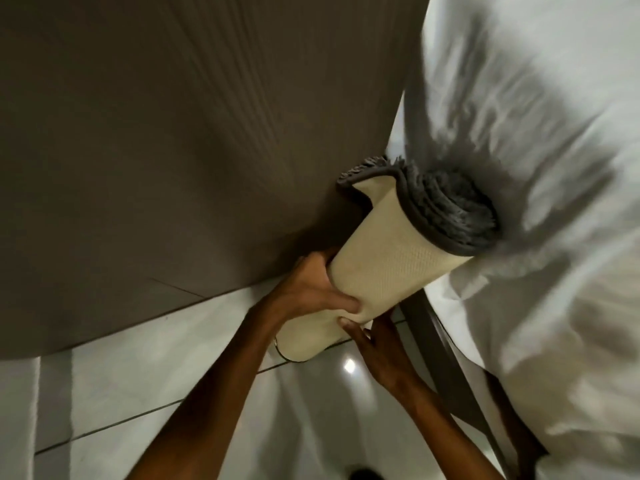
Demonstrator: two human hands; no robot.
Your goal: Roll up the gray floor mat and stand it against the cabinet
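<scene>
The gray floor mat (pixel 388 258) is rolled into a tube, cream backing outward, shaggy gray pile showing at its upper end. It stands on end on the floor, leaning toward the brown cabinet (pixel 173 133) with a loose corner flap touching it. My left hand (pixel 311 289) grips the roll's lower left side, fingers wrapped around it. On the lower right side of the roll rests my right hand (pixel 374 348), its fingertips pressed against the backing.
White bedding (pixel 536 202) hangs down on the right, brushing the roll's top, with a dark bed frame rail (pixel 436 334) below it. Glossy white floor tiles (pixel 138 375) lie underneath. A white surface (pixel 17 410) shows at the far left edge.
</scene>
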